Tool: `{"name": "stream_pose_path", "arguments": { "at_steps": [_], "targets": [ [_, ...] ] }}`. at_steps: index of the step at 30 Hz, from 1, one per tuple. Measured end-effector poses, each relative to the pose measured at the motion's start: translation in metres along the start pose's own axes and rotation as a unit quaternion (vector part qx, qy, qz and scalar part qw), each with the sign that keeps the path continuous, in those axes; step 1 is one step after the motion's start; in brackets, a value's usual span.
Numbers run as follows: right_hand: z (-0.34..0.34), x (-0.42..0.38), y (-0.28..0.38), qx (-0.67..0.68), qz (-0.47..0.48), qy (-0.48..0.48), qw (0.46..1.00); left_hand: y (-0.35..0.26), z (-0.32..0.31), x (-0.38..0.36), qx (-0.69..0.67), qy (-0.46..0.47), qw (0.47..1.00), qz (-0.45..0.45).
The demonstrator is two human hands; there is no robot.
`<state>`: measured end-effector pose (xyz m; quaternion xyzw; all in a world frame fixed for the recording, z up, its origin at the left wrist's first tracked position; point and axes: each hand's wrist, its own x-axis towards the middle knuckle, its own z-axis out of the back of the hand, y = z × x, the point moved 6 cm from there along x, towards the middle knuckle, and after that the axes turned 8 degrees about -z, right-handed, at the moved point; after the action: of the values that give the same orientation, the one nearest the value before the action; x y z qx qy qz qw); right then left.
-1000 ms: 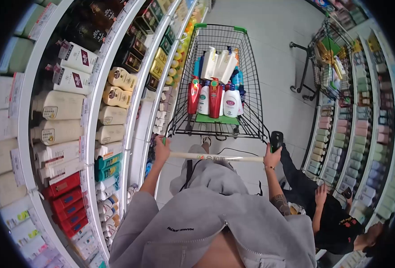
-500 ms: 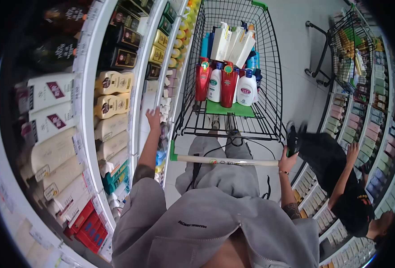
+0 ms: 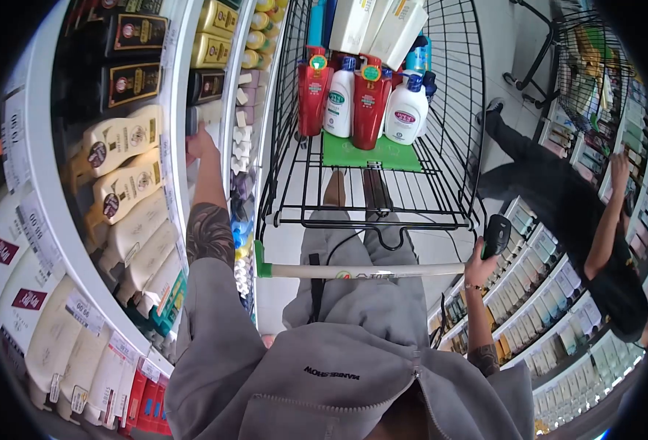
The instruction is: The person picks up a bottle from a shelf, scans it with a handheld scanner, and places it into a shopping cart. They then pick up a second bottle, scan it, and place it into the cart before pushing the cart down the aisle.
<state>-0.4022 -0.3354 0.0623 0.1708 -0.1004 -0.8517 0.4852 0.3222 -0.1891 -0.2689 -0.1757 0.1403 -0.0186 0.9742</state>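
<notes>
My left hand (image 3: 202,144) reaches into the shelf on the left, beside a white bottle (image 3: 211,114) below a black box-like pack (image 3: 207,86). Its fingers are mostly hidden at the shelf edge, so I cannot make out a grip. My right hand (image 3: 478,268) is closed around the right end of the shopping cart handle (image 3: 368,271). A black rounded device (image 3: 497,236) stands up beside that thumb. In the shopping cart (image 3: 383,220) are red bottles (image 3: 371,104), white bottles (image 3: 407,110) with dark blue caps, and tilted white pump bottles (image 3: 396,33).
Cream bottles (image 3: 128,139) and dark bottles (image 3: 135,84) line the left shelf behind white price rails (image 3: 42,191). A person in black (image 3: 558,194) stands at the right shelves, reaching toward them. Another shopping cart (image 3: 591,55) stands at the upper right.
My left hand has moved from in front of the shelf, fingers spread, to inside its edge. The cart appears nearer. My right hand stays on the handle. The other person appears farther up and right.
</notes>
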Motion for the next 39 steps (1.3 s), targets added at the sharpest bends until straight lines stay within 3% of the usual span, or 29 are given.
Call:
{"name": "stream_pose_path", "arguments": {
  "at_steps": [1,6,9,12,15,18,23,30,32,35,39],
  "targets": [
    [0.002,-0.002,0.007,0.004,0.006,-0.002,1.0,0.005,-0.005,0.002,0.033,0.066,0.997,0.03],
    [0.002,-0.002,0.008,-0.007,-0.007,0.021,1.0,0.007,-0.01,0.018,0.13,0.115,0.985,0.001],
    [0.002,-0.004,0.016,-0.013,0.006,0.02,1.0,0.016,-0.012,0.018,0.149,0.139,0.978,0.04],
    [0.002,-0.005,0.02,-0.004,0.015,0.019,1.0,0.018,-0.009,0.019,0.111,0.119,0.987,0.012],
    [0.003,-0.008,0.027,-0.008,-0.007,0.018,1.0,-0.01,0.005,0.005,-0.01,0.052,0.998,-0.044],
    [0.003,-0.005,0.018,-0.02,0.015,0.012,1.0,-0.006,-0.013,0.01,-0.06,0.119,0.99,0.034],
    [0.002,-0.008,0.034,-0.014,0.021,0.008,1.0,-0.047,0.002,-0.004,-0.147,0.041,0.969,0.193],
    [0.004,-0.008,0.036,-0.051,0.036,0.009,0.998,-0.056,0.01,-0.026,-0.153,-0.011,0.966,0.207],
    [0.004,-0.007,0.027,-0.045,0.021,0.018,0.999,-0.04,0.012,-0.028,-0.212,-0.071,0.939,0.262],
    [0.004,-0.004,0.019,-0.044,0.016,0.027,0.999,0.018,-0.011,0.007,-0.235,-0.046,0.931,0.274],
    [0.004,-0.005,0.025,-0.034,0.019,0.008,0.999,0.02,0.018,-0.016,-0.143,-0.038,0.956,0.254]
  ]
}}
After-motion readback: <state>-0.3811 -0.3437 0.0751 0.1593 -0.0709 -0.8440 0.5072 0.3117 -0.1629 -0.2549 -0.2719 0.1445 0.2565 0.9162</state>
